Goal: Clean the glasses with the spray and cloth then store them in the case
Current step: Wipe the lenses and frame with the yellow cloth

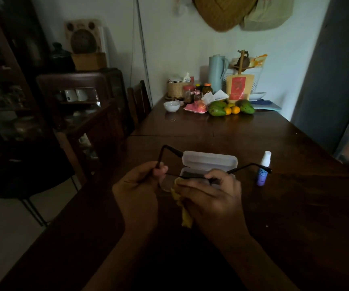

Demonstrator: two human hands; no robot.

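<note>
The black-framed glasses (190, 175) hang over the dark wooden table (242, 135), arms unfolded and pointing away from me. My left hand (140, 183) grips the frame at its left hinge. My right hand (209, 192) presses a yellow cloth (185, 215) against a lens near the middle of the frame; the cloth's tail hangs below my fingers. Just behind the glasses sits the white case (209, 160), its lid standing open. The small spray bottle (263, 172), purple with a white cap, stands upright to the right of the case.
The far end of the table holds a white bowl (171, 106), mangoes and oranges (230, 109), jars, a basket and a pale blue jug (216, 73). A wooden chair (139, 101) and dark cabinets (81, 101) stand along the left side.
</note>
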